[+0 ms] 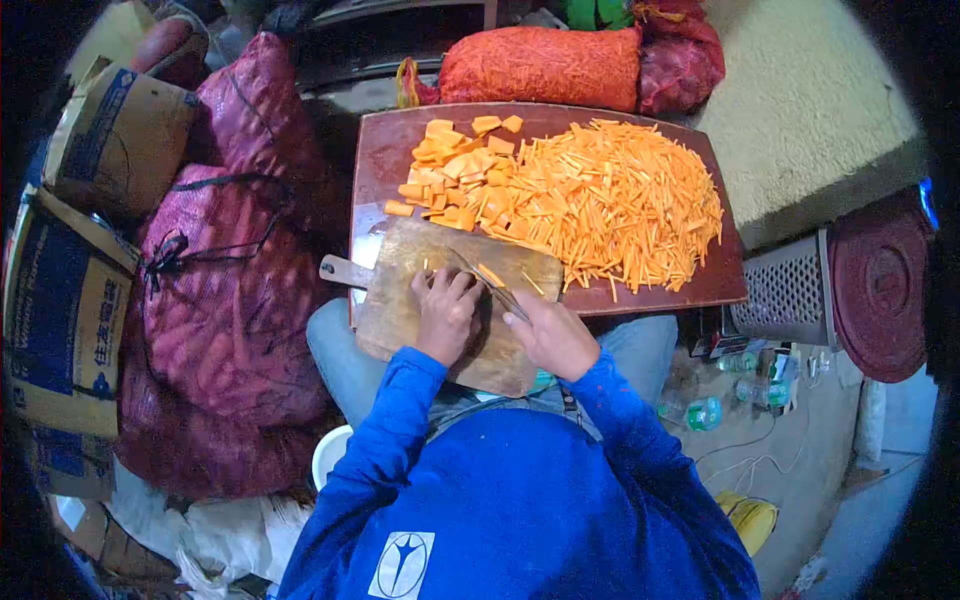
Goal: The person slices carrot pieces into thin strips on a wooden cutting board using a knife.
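Observation:
My right hand (557,335) is closed round the handle of a knife (475,270), whose blade slants up and left over the wooden cutting board (400,300). Close to the blade, my left hand (446,312) presses down on the board with bent fingers; what lies beneath them is hidden. A few orange strips (490,274) lie by the blade. Behind the board, orange chunks (455,165) sit on the left of the reddish-brown table (725,270), and a large heap of thin orange strips (630,205) covers its right.
Purple mesh sacks (225,290) and cardboard boxes (75,310) stand at the left. A full orange mesh bag (540,68) lies behind the table. At the right are a grey basket (785,295), a maroon lid (880,285) and plastic bottles (703,413) on the floor.

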The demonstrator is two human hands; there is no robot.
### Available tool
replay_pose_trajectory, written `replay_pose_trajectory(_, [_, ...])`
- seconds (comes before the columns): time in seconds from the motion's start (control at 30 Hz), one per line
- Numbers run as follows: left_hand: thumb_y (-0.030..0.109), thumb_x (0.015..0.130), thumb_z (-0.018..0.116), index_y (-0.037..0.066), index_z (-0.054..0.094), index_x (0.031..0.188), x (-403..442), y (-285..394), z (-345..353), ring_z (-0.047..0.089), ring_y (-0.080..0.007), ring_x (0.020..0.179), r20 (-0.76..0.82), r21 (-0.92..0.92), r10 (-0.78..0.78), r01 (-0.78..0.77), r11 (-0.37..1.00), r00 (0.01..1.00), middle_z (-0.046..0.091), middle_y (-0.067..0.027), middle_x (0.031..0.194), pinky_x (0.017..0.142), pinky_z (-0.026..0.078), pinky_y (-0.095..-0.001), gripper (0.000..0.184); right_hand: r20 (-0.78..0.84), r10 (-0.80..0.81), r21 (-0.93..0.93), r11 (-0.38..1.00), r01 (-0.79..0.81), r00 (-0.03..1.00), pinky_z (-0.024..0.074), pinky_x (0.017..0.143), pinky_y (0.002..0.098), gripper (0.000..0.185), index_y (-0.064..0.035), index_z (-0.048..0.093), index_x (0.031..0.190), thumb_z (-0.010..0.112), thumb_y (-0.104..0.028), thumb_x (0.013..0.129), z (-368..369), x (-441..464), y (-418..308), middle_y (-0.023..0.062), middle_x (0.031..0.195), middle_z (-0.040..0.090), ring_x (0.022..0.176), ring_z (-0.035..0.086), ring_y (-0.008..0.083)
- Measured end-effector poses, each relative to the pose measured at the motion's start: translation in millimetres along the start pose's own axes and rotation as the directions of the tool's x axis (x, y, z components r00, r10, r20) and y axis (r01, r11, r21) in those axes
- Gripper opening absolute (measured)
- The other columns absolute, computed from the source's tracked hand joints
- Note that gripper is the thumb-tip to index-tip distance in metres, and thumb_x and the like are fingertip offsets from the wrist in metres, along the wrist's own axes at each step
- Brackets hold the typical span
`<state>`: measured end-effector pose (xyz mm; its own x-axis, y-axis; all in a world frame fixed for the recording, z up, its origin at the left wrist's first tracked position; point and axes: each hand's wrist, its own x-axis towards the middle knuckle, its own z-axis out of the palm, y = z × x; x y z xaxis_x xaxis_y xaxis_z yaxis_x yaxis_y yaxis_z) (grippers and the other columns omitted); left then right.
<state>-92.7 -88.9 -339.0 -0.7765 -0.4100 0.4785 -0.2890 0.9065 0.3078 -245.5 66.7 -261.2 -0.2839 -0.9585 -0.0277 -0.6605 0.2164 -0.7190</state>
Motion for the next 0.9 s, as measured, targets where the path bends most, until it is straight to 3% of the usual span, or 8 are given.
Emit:
replay_pose_trajectory(0.07, [0.011,0.076,0.072,0.007,0.078,0.11,-1.2,1.3,-2.6,0.059,-0.0319,0.116,-0.001,-0.022,-0.018,0.018,1.0,1.0,0.067,-0.0074,0.112,0.106,0.035,-0.0603,0.036,-0.005,-0.011,0.016,1.0,0.011,1.0,0.0529,0.075,0.0598,0.031,-0.0015,0.059,0.128,0.064,-0.02,0.103,-6.1,-2.9,-4.7,0.0316,0.096,0.069,0.09,0.067,0.0533])
replay_pose_trajectory(0.17, [0.012,0.075,0.073,0.008,0.078,0.11,1.3,7.0,-8.8,0.059,-0.032,0.116,0.016,-0.022,-0.039,0.04,0.999,0.999,0.067,-0.0069,0.111,0.106,0.035,-0.0604,0.035,0.074,0.042,0.029,0.999,-0.044,0.996,0.0545,0.076,0.0639,0.036,-0.0055,0.056,0.132,0.062,-0.027,0.103,-13.1,-19.8,-8.2,0.0323,0.099,0.071,0.091,0.069,0.0537])
replay_pose_trajectory(0.23, [0.011,0.075,0.072,0.009,0.079,0.11,2.1,10.6,-12.0,0.06,-0.0319,0.116,0.019,-0.009,-0.057,0.057,0.998,0.998,0.067,-0.007,0.11,0.107,0.035,-0.0593,0.035,0.078,0.138,0.0,0.99,-0.139,0.987,0.0542,0.076,0.064,0.035,-0.0054,0.056,0.13,0.062,-0.026,0.103,-6.5,-24.4,-4.2,0.0323,0.098,0.071,0.091,0.069,0.0537])
replay_pose_trajectory(0.43, [0.014,0.076,0.073,0.009,0.078,0.113,0.3,2.9,-2.5,0.058,-0.031,0.117,-0.014,0.034,0.006,-0.006,0.999,1.0,0.066,-0.0061,0.109,0.106,0.035,-0.0592,0.038,-0.038,-0.052,0.041,0.998,0.054,0.998,0.0529,0.073,0.0599,0.031,-0.0014,0.058,0.126,0.064,-0.021,0.103,-2.9,-8.0,-6.5,0.0321,0.096,0.069,0.092,0.068,0.0537])
replay_pose_trajectory(0.53, [0.015,0.075,0.074,0.009,0.079,0.113,0.9,1.8,-2.3,0.059,-0.0304,0.116,-0.021,0.049,-0.003,0.004,0.999,1.0,0.067,-0.0055,0.109,0.106,0.035,-0.0591,0.038,0.081,0.093,-0.021,0.996,-0.091,0.992,0.0533,0.073,0.06,0.032,-0.0015,0.058,0.126,0.064,-0.023,0.103,-11.3,-20.1,-11.2,0.032,0.096,0.07,0.091,0.068,0.0533])
replay_pose_trajectory(0.67, [0.014,0.077,0.071,0.009,0.079,0.108,2.7,9.6,-11.1,0.059,-0.0318,0.118,0.031,0.001,-0.068,0.068,0.998,0.997,0.068,-0.0064,0.109,0.107,0.034,-0.0587,0.033,0.053,0.09,-0.103,0.991,-0.084,0.995,0.0533,0.074,0.0597,0.034,-0.0018,0.059,0.128,0.065,-0.024,0.103,-4.3,-15.5,-7.2,0.0316,0.097,0.07,0.091,0.068,0.0528])
replay_pose_trajectory(0.73, [0.015,0.074,0.073,0.009,0.079,0.107,0.4,5.0,-3.9,0.059,-0.0318,0.117,0.0,0.008,-0.041,0.041,0.999,0.999,0.068,-0.0064,0.109,0.106,0.034,-0.0586,0.034,-0.004,-0.04,-0.061,0.997,0.04,0.999,0.0538,0.076,0.0581,0.035,-0.0018,0.061,0.13,0.065,-0.022,0.102,-5.8,-10.9,-6.1,0.0306,0.097,0.071,0.092,0.069,0.052])
replay_pose_trajectory(0.9, [0.015,0.071,0.078,0.012,0.078,0.102,0.3,4.9,-2.9,0.06,-0.0293,0.112,-0.038,-0.015,-0.028,0.028,1.0,0.999,0.067,-0.0047,0.103,0.105,0.035,-0.059,0.031,-0.014,0.027,0.028,0.999,-0.027,1.0,0.055,0.077,0.0538,0.033,-0.0018,0.063,0.13,0.066,-0.02,0.102,-26.6,-20.8,-3.0,0.0298,0.1,0.071,0.095,0.069,0.051])
